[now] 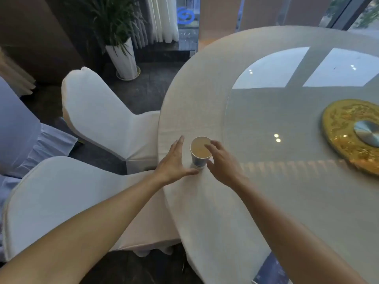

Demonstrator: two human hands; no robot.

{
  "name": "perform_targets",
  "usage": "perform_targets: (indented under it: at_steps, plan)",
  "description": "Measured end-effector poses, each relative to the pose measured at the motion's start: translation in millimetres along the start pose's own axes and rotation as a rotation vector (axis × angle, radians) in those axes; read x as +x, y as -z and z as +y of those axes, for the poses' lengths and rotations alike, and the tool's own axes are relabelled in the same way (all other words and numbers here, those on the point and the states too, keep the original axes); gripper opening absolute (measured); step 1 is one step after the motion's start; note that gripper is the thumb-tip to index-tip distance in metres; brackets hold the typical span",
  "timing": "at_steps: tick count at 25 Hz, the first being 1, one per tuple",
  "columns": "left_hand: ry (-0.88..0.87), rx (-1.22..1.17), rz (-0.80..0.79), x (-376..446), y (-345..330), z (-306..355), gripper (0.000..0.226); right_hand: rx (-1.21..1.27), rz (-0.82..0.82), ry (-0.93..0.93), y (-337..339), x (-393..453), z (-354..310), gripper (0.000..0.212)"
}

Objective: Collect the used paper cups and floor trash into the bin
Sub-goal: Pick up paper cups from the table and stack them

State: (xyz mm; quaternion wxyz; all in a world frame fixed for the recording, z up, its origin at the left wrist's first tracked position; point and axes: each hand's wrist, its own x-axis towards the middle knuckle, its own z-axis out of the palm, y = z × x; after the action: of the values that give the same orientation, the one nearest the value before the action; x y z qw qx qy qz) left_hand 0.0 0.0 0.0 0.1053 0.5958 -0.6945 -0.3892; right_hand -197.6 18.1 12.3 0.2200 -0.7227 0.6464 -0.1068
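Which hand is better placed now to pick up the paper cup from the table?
Probably the right hand: its fingers already curl over the rim of the paper cup. The left hand lies open and flat beside the cup, with only its thumb near the base.

Covered chairs [106, 119], round table [205, 83], potted plant [121, 50]

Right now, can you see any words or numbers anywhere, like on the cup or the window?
No words or numbers can be read.
Paper cup: blue print on its side, too blurred to read.
Window: a blue swirl sign, a shape with no letters that show.
Gold plate on the table: raised patterns only, no writing visible.
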Motion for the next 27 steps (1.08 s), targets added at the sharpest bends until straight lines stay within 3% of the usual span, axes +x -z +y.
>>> perform_targets:
  at_steps: [6,13,18,21,27]
  plan:
    - [0.087,-0.07,-0.083,10.1,-24.5,-9.7,0.13,-0.094,-0.157,-0.017,-30.3,8.0,18.3,0.014]
    - [0.019,-0.084,-0.133,-3.7,-40.4,-5.6,0.122,0.211,-0.092,-0.105,-17.3,-33.7,12.8,0.012]
    - [-0.111,-0.22,-0.163,-25.0,-50.4,22.7,0.083,0.322,-0.069,-0.256,6.3,-83.5,3.4,0.006]
    - [-0.141,-0.295,-0.266,-44.3,-60.2,34.4,0.075,0.39,-0.031,-0.363,18.9,-117.4,2.5,0.008]
    - [-0.175,-0.289,-0.394,-78.4,-92.4,48.8,0.069,0.391,0.206,-0.467,28.3,-193.1,8.3,0.018]
